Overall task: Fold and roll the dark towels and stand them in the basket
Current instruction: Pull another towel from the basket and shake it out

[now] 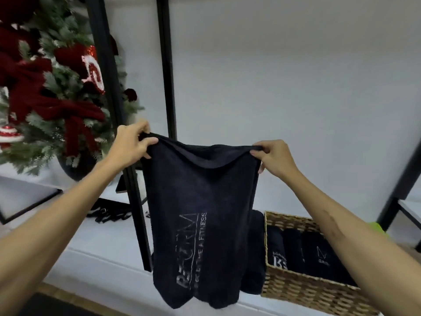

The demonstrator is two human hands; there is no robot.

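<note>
Both forearms reach forward from the bottom corners, and between them I hold a dark towel (200,224) raised above the white desk (102,256), hanging full length with pale printed lettering on its lower half. At right on the desk, a woven basket (303,290) contains rolled dark towels (300,249) standing upright side by side, with a further dark stack just beside its left wall. Left hand (132,144) grip is clamped on the towel's upper left corner and right hand (273,156) grip pinches the upper right corner, the top edge sagging between them.
</note>
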